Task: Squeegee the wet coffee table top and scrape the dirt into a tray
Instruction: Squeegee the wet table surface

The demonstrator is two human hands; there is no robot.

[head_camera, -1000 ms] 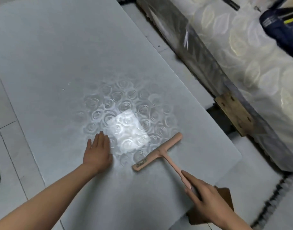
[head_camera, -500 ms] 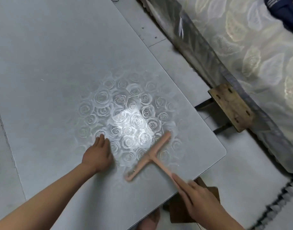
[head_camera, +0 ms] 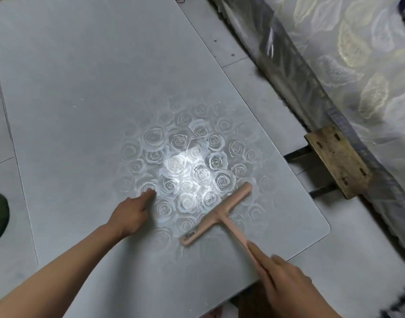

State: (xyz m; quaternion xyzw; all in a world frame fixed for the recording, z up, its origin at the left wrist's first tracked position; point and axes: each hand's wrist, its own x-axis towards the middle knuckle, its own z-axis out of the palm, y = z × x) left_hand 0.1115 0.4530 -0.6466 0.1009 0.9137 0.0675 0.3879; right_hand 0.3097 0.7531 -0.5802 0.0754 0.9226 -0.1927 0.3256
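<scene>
A person leans over a low coffee table whose grey surface (head_camera: 82, 92) shows a faint rose pattern, brightest where a patch of light reflects off the wet middle. The right hand (head_camera: 286, 285) is clamped around the end of the handle of a pink T-shaped squeegee (head_camera: 216, 213), forefinger stretched along the shaft. The blade lies flat on the surface near the right-hand edge, slanting from lower left to upper right, just right of the bright reflection.

Compared with half a second ago, the blade sits at much the same slant but a little farther towards the near right corner, and compared with a second ago it has swung to a steeper angle. This suggests a stroke is under way, drawing water towards the near edge.

The left hand (head_camera: 132, 214) rests on the surface to the left of the blade. A second ago it lay flat with fingers spread; now the fingers are drawn together and partly curled, holding nothing, with the fingertips touching the pattern. It appears to be steadying the person.

No tray can be clearly made out. A brown object shows just below the near edge, under the right hand, but what it is cannot be told. Small white specks remain on the far surface, so the wiping looks far from finished.
</scene>
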